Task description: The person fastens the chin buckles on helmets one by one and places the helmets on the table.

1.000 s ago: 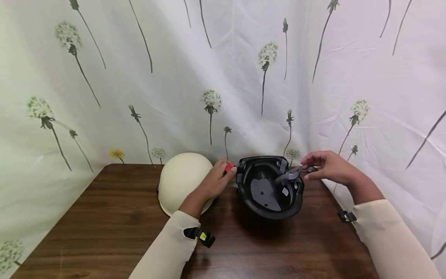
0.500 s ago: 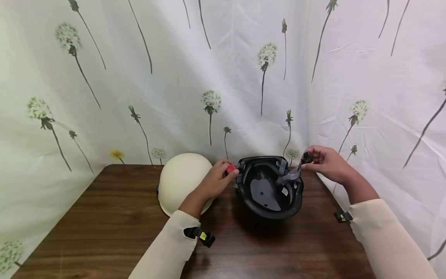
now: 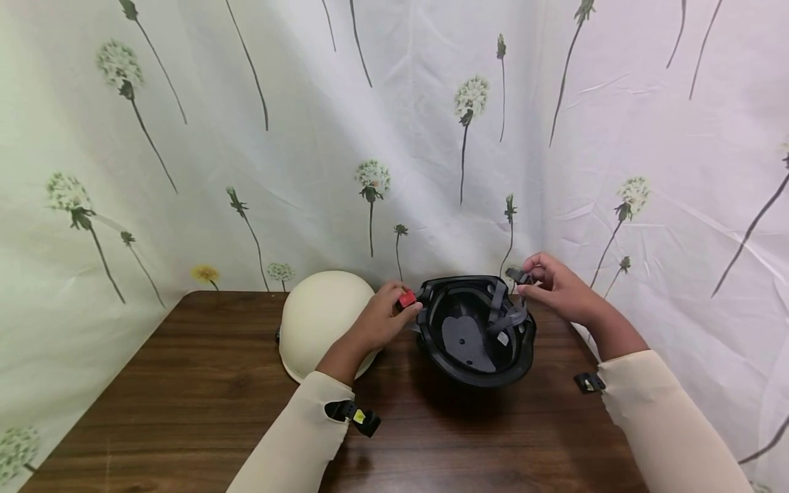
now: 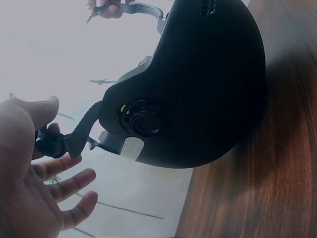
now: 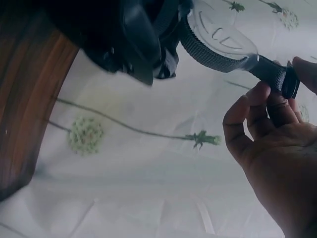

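Observation:
A black helmet (image 3: pixel 477 375) lies upside down on the table, its padded inside facing up. At its left rim my left hand (image 3: pixel 377 323) pinches a red-and-black buckle (image 3: pixel 407 299), which in the left wrist view is a dark buckle (image 4: pixel 50 143) at the end of a chin strap (image 4: pixel 85 130). Its other fingers are spread apart. Above the right rim my right hand (image 3: pixel 564 296) pinches the end of the other strap, with a dark buckle piece (image 3: pixel 519 275) between thumb and fingers. In the right wrist view a clear chin cup (image 5: pixel 225 32) sits along this webbing strap (image 5: pixel 267 72).
A cream helmet (image 3: pixel 323 315) stands dome up to the left, partly behind the left forearm. The brown wooden table (image 3: pixel 185 404) ends against a white floral curtain (image 3: pixel 296 171) at the back and right. A round dial (image 4: pixel 147 119) shows on the black helmet's side.
My right hand has moved left toward the black helmet, bringing the strap end over its right rim and turning the buckle piece leftward. My left hand stays nearly still.

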Demonstrator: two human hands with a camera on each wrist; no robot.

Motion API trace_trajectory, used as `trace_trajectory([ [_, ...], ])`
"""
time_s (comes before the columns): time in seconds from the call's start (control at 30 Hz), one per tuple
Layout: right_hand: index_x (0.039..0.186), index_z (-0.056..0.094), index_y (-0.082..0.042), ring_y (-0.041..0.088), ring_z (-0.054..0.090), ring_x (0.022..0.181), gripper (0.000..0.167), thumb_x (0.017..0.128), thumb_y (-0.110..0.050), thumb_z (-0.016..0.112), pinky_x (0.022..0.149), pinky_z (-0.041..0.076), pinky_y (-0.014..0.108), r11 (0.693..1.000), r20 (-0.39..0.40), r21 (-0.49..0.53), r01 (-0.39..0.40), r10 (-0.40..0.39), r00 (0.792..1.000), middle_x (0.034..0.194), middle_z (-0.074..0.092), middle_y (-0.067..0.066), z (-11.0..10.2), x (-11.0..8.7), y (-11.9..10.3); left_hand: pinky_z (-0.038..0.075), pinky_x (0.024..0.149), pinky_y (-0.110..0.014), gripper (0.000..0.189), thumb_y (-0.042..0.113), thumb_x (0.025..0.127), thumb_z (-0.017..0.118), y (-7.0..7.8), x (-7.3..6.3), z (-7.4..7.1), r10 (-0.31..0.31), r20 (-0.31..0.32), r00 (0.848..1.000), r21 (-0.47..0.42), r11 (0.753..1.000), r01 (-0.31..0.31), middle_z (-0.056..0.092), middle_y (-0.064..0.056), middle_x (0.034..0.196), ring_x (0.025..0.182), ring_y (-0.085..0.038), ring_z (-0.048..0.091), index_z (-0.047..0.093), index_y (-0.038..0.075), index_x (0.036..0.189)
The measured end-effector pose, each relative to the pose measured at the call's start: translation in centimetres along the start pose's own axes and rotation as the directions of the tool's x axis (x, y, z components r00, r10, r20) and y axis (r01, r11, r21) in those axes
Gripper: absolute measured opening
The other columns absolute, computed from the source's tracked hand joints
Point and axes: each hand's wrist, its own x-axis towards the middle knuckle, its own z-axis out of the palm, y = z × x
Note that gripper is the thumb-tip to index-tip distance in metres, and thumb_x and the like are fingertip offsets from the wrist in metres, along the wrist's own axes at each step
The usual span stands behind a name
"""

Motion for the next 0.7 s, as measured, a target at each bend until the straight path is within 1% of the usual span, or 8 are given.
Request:
trace_trajectory([
  [0.1, 0.125, 0.058, 0.003, 0.020, 0.069, 0.087, 0.028, 0.102, -0.006, 0.069, 0.077, 0.054, 0.027, 0.999, -0.016, -0.011, 0.037, -0.037, 0.999, 0.103, 0.070, 0.013, 1.0, 0.6, 0.5, 0.051, 0.094, -0.044, 0.027, 0.031, 0.104, 0.068, -0.1, -0.1, -0.1, -0.010, 0.006, 1.000, 0.015, 1.000, 0.010, 0.058, -0.014, 0.137, 0.120, -0.030, 0.059, 0.068, 0.005, 0.097],
  [0.23, 0.127, 0.067, -0.001, 0.026, 0.068, 0.085, 0.027, 0.102, -0.010, 0.070, 0.072, 0.055, 0.029, 0.998, -0.044, -0.005, 0.058, -0.058, 0.997, 0.105, 0.068, 0.015, 2.3, 1.2, 1.0, 0.053, 0.095, -0.044, 0.028, 0.031, 0.103, 0.071, -0.1, -0.2, -0.2, -0.008, 0.013, 1.000, 0.026, 1.000, 0.008, 0.058, -0.014, 0.139, 0.120, -0.029, 0.059, 0.073, 0.003, 0.104],
  [0.3, 0.128, 0.068, -0.003, 0.024, 0.067, 0.082, 0.028, 0.102, -0.012, 0.071, 0.067, 0.054, 0.029, 0.998, -0.058, 0.024, 0.049, -0.048, 0.997, 0.108, 0.067, 0.014, 2.9, 1.3, 1.0, 0.053, 0.094, -0.044, 0.029, 0.030, 0.102, 0.072, 0.0, -0.2, -0.2, 0.005, 0.018, 1.000, 0.020, 1.000, -0.005, 0.058, -0.015, 0.140, 0.118, -0.029, 0.059, 0.074, 0.002, 0.109],
  [0.33, 0.128, 0.068, -0.003, 0.021, 0.066, 0.082, 0.028, 0.102, -0.012, 0.071, 0.066, 0.053, 0.029, 0.998, -0.065, 0.035, 0.042, -0.040, 0.997, 0.110, 0.067, 0.014, 3.2, 1.3, 1.0, 0.054, 0.093, -0.044, 0.028, 0.029, 0.102, 0.072, 0.1, -0.1, -0.1, 0.013, 0.021, 1.000, 0.017, 1.000, -0.013, 0.057, -0.015, 0.141, 0.117, -0.029, 0.060, 0.074, 0.002, 0.111],
  [0.4, 0.129, 0.068, -0.003, 0.018, 0.066, 0.083, 0.029, 0.101, -0.013, 0.072, 0.067, 0.054, 0.029, 0.997, -0.072, 0.074, 0.027, -0.021, 0.997, 0.112, 0.067, 0.013, 3.9, 1.5, 0.9, 0.054, 0.090, -0.043, 0.026, 0.028, 0.102, 0.072, 0.0, 0.0, 0.0, 0.038, 0.024, 0.999, 0.018, 0.999, -0.039, 0.058, -0.015, 0.141, 0.113, -0.028, 0.060, 0.075, 0.003, 0.109],
  [0.5, 0.128, 0.066, -0.003, 0.015, 0.067, 0.087, 0.030, 0.100, -0.012, 0.073, 0.073, 0.055, 0.030, 0.993, -0.065, 0.119, 0.022, -0.014, 0.998, 0.110, 0.069, 0.011, 5.0, 1.9, 0.6, 0.053, 0.087, -0.041, 0.023, 0.028, 0.102, 0.073, -0.2, 0.1, 0.1, 0.066, 0.026, 0.997, 0.034, 0.997, -0.067, 0.058, -0.015, 0.142, 0.110, -0.027, 0.061, 0.075, 0.005, 0.107],
  [0.57, 0.127, 0.066, -0.003, 0.015, 0.068, 0.089, 0.030, 0.100, -0.013, 0.073, 0.077, 0.056, 0.032, 0.991, -0.053, 0.132, 0.025, -0.018, 0.998, 0.108, 0.070, 0.010, 5.8, 2.2, 0.7, 0.053, 0.088, -0.041, 0.022, 0.028, 0.101, 0.074, -0.3, 0.2, 0.2, 0.079, 0.025, 0.997, 0.048, 0.996, -0.080, 0.058, -0.015, 0.143, 0.113, -0.027, 0.062, 0.076, 0.007, 0.106],
  [0.7, 0.128, 0.067, -0.004, 0.020, 0.069, 0.090, 0.029, 0.101, -0.012, 0.073, 0.078, 0.057, 0.037, 0.989, -0.019, 0.141, 0.040, -0.037, 0.999, 0.108, 0.071, 0.010, 7.3, 2.8, 0.9, 0.053, 0.094, -0.047, 0.022, 0.028, 0.099, 0.076, -0.3, 0.2, 0.2, 0.086, 0.031, 0.996, 0.037, 0.995, -0.087, 0.055, -0.017, 0.147, 0.122, -0.031, 0.061, 0.078, 0.007, 0.106],
])
